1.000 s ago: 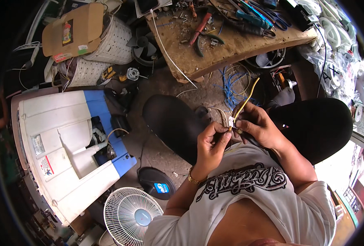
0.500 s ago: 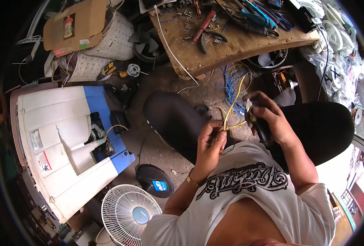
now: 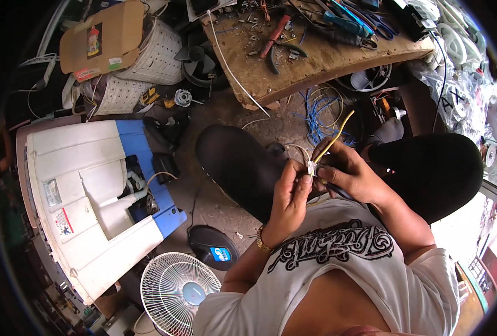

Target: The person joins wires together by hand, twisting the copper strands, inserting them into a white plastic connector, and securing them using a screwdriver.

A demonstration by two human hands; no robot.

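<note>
Wire point(image 3: 338, 131), yellow and slightly bent, rises from between the person's two hands, in front of the shirt and between the dark-clad knees, its upper end leaning away to the right. Half a second ago the hands stood apart, with the wire in the left one only and the tool off to the side; now they meet, and the pale metal head of the hand tool point(image 3: 312, 167) sits at the wire just beside the left fingertips. I judge this to mean that the tool is once more engaged with the wire, much as it was a second ago, though whether it bites or merely rests there is too small to tell.

The left hand point(image 3: 293, 193) is narrow, thumb and forefinger pinched together at the lower part of the wire. The right hand point(image 3: 349, 173) is curled around the tool, whose dark handle shows beneath the thumb; the wire passes close by its fingers, and I cannot tell if they also grip it.

Beyond the hands, a tangle of blue wires point(image 3: 318, 117) lies on the floor near the counter point(image 3: 316, 64), which carries red-handled pliers point(image 3: 275, 35) among small scraps.
</note>
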